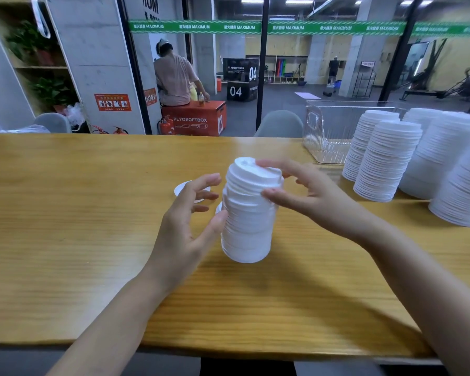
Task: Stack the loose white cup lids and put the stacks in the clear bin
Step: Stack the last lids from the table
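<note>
On the wooden table (65, 213), as I see it through the head camera, items as follows.

1. Stack of lids (247, 221): white, at the table's centre, between both hands and slightly tilted. I cannot tell whether its base touches the tabletop.
2. Left hand (185, 226): the thumb presses on the stack's left side, about halfway up. The four fingers are spread apart and nearly straight, clear of the stack.
3. Right hand (310, 196): the forefinger lies over the top lid and the thumb is on the near side of the upper lids, so the two pinch the top of the stack. The other fingers are loosely extended beyond it.
4. Loose lid (183, 188): flat on the table, partly hidden behind the left fingers. The edge of a second lid (218, 208) shows between the left thumb and the stack.
5. Clear bin (326, 131): ribbed plastic with a handle cut-out, at the table's far right edge, well apart from the held stack.
6. Tall stacks (385, 161): several columns of white lids on the table just beside the bin, outside it.
7. Beyond the glass: a grey chair (280, 123), a red box (196, 118) and a person (174, 77) facing away.
</note>
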Demonstrator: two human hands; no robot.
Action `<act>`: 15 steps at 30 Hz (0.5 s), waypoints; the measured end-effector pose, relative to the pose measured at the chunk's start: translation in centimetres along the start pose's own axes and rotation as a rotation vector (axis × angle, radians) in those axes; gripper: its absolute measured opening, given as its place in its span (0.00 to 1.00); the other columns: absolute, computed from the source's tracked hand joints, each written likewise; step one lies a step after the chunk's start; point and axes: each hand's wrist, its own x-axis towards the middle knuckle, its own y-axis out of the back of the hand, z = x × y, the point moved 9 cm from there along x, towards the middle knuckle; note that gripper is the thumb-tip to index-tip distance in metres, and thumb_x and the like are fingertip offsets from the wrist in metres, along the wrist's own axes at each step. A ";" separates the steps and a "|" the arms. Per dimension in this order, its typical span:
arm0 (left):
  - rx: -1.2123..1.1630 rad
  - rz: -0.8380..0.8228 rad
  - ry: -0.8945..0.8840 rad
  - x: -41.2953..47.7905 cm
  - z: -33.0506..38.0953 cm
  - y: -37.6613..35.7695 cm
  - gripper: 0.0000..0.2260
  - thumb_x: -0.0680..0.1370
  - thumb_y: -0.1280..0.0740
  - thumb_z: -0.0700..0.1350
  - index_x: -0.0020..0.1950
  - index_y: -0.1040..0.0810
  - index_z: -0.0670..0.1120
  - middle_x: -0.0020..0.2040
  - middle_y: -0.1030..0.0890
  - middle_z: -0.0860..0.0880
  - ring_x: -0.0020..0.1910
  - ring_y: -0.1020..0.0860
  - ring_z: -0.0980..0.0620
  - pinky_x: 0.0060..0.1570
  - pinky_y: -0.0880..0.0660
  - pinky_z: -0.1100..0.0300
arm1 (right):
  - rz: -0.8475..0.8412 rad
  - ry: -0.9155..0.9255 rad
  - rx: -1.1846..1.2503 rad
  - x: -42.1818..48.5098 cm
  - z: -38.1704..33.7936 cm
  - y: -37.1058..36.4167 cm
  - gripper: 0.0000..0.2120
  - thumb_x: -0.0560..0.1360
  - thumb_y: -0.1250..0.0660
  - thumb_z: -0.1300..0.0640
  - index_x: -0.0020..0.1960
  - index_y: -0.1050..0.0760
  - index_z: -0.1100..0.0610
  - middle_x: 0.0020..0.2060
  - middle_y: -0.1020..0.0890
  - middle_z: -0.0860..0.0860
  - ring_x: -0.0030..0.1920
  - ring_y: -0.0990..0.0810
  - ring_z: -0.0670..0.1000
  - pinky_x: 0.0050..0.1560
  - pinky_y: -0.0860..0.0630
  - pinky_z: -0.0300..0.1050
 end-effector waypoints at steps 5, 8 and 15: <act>0.011 -0.010 0.007 0.0 0.0 0.0 0.21 0.76 0.35 0.54 0.68 0.30 0.53 0.65 0.24 0.57 0.63 0.25 0.52 0.58 0.28 0.64 | -0.024 0.005 -0.027 -0.3 -0.5 -0.3 0.23 0.70 0.35 0.37 0.66 0.30 0.33 0.54 0.26 0.27 0.64 0.33 0.44 0.64 0.39 0.28; 0.020 -0.019 0.006 0.0 0.0 -0.1 0.21 0.76 0.35 0.54 0.68 0.29 0.52 0.64 0.23 0.56 0.63 0.25 0.51 0.58 0.28 0.65 | -0.019 0.009 -0.043 -0.3 -0.5 -0.3 0.24 0.70 0.35 0.37 0.66 0.30 0.34 0.53 0.27 0.24 0.64 0.34 0.43 0.64 0.39 0.29; 0.031 -0.029 -0.003 0.0 0.0 -0.2 0.19 0.76 0.35 0.53 0.67 0.28 0.54 0.60 0.22 0.56 0.62 0.25 0.51 0.58 0.29 0.66 | -0.046 -0.005 -0.051 -0.5 -1.2 -0.5 0.24 0.70 0.36 0.36 0.66 0.32 0.32 0.62 0.24 0.37 0.63 0.35 0.45 0.67 0.37 0.41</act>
